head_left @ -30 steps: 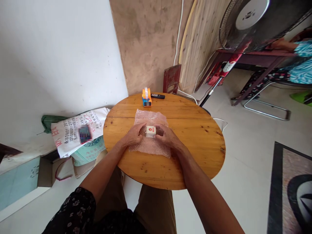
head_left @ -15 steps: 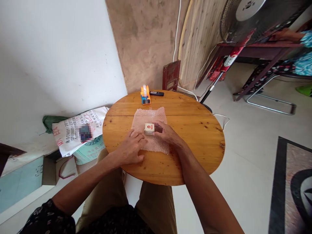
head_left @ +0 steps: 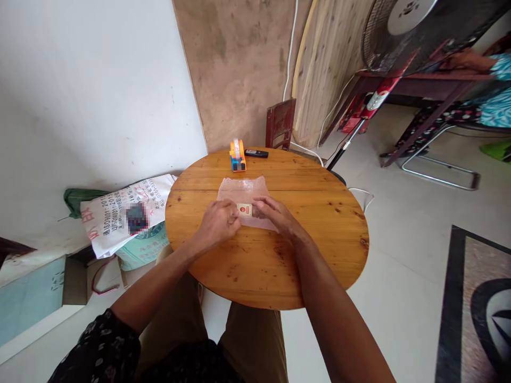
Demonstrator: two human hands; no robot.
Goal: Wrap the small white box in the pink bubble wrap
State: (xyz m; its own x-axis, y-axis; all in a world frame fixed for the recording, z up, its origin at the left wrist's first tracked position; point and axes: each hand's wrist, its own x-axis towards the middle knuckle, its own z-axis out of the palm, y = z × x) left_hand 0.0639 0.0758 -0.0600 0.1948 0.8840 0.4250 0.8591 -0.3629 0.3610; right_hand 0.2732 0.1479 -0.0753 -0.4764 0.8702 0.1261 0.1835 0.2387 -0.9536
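Observation:
A small cream-coloured box with a red emblem [head_left: 244,209] rests on a sheet of bubble wrap [head_left: 245,186] on the round wooden table [head_left: 247,271]. My left hand [head_left: 219,221] is at the box's left side, its fingers curled closed on the bubble wrap; the fingertips are partly hidden. From the right, my right hand [head_left: 275,215] has its fingers against the box's right end. Its thumb is hard to make out. The wrap's near part is drawn up close to the box.
Toward the table's far edge stand an orange and blue tape dispenser [head_left: 238,155] and a black remote-like object [head_left: 256,153]. A wooden chair [head_left: 280,124] is behind the table. Printed sacks [head_left: 128,213] lie at left. A standing fan [head_left: 383,90] and a seated person [head_left: 495,96] are at right.
My left hand has moved up and closed, and the wrap's near edge has come up toward the box. My right hand stays at the box's right side.

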